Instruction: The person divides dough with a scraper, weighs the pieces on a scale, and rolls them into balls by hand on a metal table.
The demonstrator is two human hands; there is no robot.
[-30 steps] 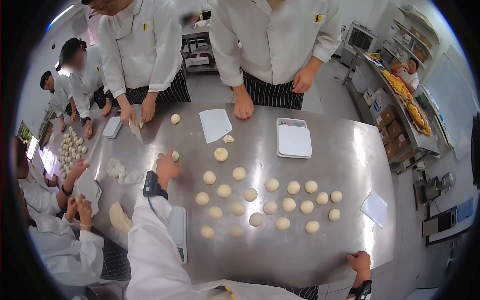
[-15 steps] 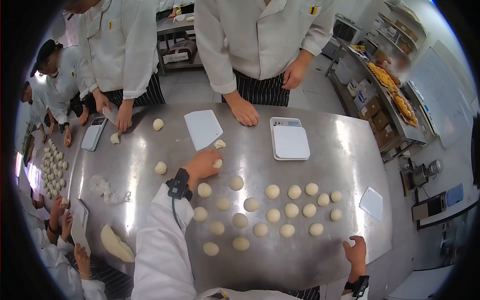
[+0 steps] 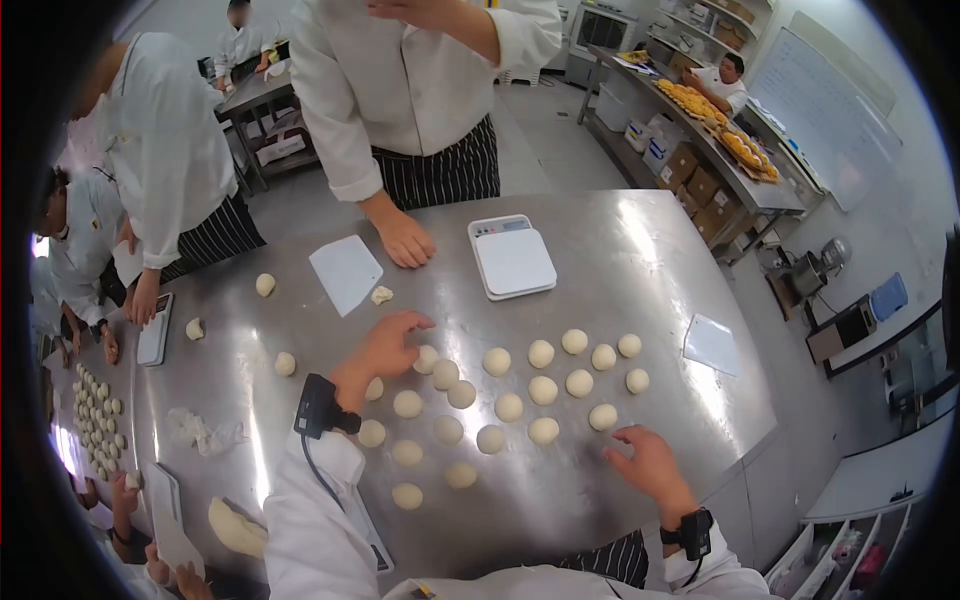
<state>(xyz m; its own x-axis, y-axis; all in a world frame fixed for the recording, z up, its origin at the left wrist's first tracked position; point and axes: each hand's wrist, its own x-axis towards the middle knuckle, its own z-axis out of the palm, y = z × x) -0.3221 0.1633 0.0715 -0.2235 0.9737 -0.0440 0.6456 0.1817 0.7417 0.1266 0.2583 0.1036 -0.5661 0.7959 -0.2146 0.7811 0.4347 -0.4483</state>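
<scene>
Round dough balls [image 3: 509, 407] lie in loose rows across the steel table in front of me. My left hand [image 3: 385, 345] is open, its fingers stretched out over the back left of the rows. Just below its fingers sits a dough ball [image 3: 426, 360], and another is partly hidden by the wrist. Beyond the fingertips lies a small torn dough scrap [image 3: 381, 295]. At the right front, my right hand [image 3: 648, 462] is open, thumb and fingers apart, close to a dough ball [image 3: 603, 417] and holding nothing.
A white scale [image 3: 514, 262] and a white scraper [image 3: 345, 275] are at the far side, near a co-worker's hand [image 3: 405, 238]. Another scraper [image 3: 711, 345] lies right. A scale [image 3: 372, 530] shows beside my left sleeve. A dough slab [image 3: 236, 528] and plastic wrap [image 3: 203, 433] lie left.
The view has shifted. My left hand has let go of a dough ball and opened. My right hand has moved in toward the balls. The co-worker opposite has raised one hand.
</scene>
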